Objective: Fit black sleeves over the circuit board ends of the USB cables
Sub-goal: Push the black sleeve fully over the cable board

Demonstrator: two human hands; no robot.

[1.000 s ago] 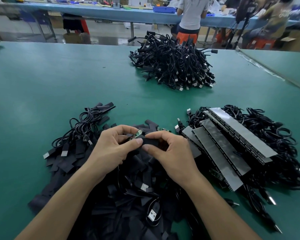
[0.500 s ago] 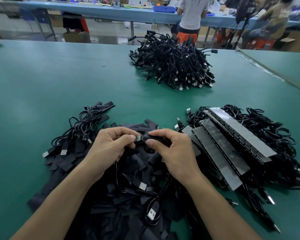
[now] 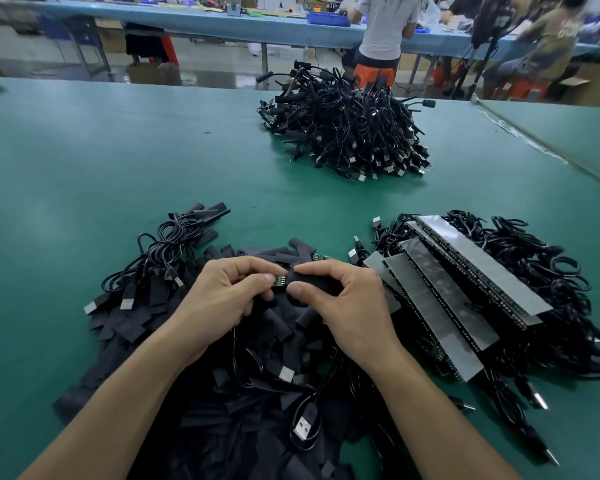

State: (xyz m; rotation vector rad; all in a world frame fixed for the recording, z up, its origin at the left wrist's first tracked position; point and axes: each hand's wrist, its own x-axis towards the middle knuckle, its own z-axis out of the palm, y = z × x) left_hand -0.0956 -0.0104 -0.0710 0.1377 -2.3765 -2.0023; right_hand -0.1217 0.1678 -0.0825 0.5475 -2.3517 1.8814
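Observation:
My left hand (image 3: pixel 222 296) pinches a small green circuit board (image 3: pixel 280 282) at the end of a black USB cable. My right hand (image 3: pixel 343 303) pinches a black sleeve (image 3: pixel 309 280) between thumb and forefinger, its mouth over the board's right end. Only a short green strip of board shows between my fingertips. Both hands hover over a heap of loose black sleeves (image 3: pixel 257 393) with a few USB plugs (image 3: pixel 302 427) lying in it. The cable itself hangs down under my left palm.
A pile of cables (image 3: pixel 347 133) lies far across the green table (image 3: pixel 84 161). Right of my hands, grey-backed strips of boards (image 3: pixel 465 282) lie on coiled cables. A small cable bundle (image 3: pixel 160 258) sits at left. People work at a blue bench behind.
The sleeve has slid leftward over the board, so less green shows. Both hands have drawn closer together and stayed over the sleeve heap.

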